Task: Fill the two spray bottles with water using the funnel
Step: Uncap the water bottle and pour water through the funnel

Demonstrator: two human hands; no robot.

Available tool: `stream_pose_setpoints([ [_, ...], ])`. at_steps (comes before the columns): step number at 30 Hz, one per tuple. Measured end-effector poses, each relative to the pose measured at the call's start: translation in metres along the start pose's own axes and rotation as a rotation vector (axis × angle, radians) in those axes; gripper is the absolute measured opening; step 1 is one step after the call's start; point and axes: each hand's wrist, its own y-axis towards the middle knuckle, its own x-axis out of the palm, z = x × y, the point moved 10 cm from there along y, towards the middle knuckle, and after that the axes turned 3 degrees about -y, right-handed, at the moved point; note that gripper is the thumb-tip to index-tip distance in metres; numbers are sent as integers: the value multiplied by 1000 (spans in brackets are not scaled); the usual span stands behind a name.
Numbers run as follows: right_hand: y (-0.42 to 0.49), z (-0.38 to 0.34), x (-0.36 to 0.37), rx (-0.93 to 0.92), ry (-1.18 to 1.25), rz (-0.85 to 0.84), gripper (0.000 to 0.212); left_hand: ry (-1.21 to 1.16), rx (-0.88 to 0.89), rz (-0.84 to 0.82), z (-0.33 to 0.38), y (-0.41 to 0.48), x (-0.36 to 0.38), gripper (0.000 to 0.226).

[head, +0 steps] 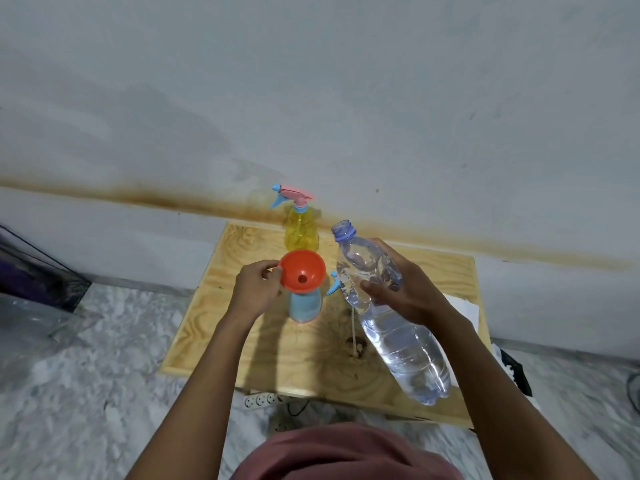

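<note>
- Your left hand [258,289] reaches forward, forearm stretched over the wooden table [221,327]. Its thumb and fingertips pinch the near-left rim of the orange funnel [302,273].
- The funnel sits spout-down in the neck of the blue spray bottle [305,308], which stands upright just right of that hand.
- Your right hand [405,294] grasps the clear water bottle [398,341], fingers and thumb curled round its upper body.
- You hold that bottle uncapped and tilted. Its mouth points up and away beyond your right hand, to the right of the funnel and not over it, and its base is toward you. Water shows inside.
- A blue trigger head [333,284] lies between your two hands, partly hidden behind the water bottle.
- The yellow spray bottle [301,233], sprayer fitted, stands beyond both hands near the wall.
</note>
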Motion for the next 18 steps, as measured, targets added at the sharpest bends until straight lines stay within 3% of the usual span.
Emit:
stream_pose_setpoints([
  [13, -6, 4, 16, 59, -19, -74, 81, -159, -55, 38, -7, 2, -1, 15],
  [18, -6, 2, 23, 88, -30, -128, 82, -197, -77, 31, -9, 0, -1, 23],
])
